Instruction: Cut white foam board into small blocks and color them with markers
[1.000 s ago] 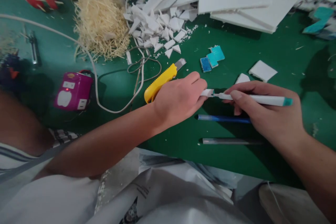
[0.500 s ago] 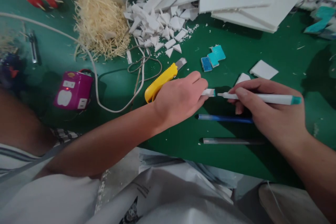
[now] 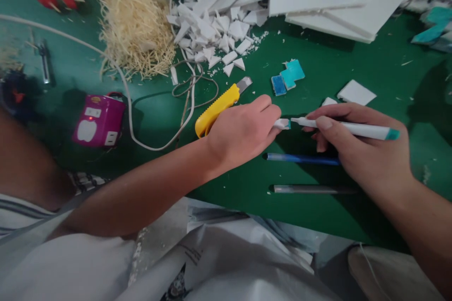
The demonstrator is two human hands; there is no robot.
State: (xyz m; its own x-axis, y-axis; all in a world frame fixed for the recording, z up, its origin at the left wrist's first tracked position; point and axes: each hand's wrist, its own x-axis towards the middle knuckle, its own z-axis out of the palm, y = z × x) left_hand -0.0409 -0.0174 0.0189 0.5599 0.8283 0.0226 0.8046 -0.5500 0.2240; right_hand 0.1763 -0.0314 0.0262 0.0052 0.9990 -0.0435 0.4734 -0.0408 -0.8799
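Observation:
My left hand (image 3: 243, 127) is closed around a small white foam piece (image 3: 281, 124), whose tip has teal colour on it. My right hand (image 3: 370, 146) grips a white marker (image 3: 367, 130) with a teal end, its nib close to the foam's teal tip. I cannot tell whether the two touch. A yellow box cutter (image 3: 217, 109) with its blade out lies just behind my left hand. Below the hands are a blue pen (image 3: 300, 157) and a grey pen (image 3: 310, 189), their right ends in shadow near my right hand. Teal foam pieces (image 3: 292, 74) and a blue one (image 3: 278, 85) lie above.
White foam scraps (image 3: 226, 33) and stacked foam sheets (image 3: 328, 0) cover the back, beside a heap of thin wooden sticks (image 3: 137, 33). At left are a magenta power adapter (image 3: 99, 120) and a looping white cable (image 3: 129, 94). A white foam square (image 3: 356, 92) lies at right.
The marker has tilted slightly, its teal end shifting left and its nib rising a little by the foam piece. My left hand is nearly still.

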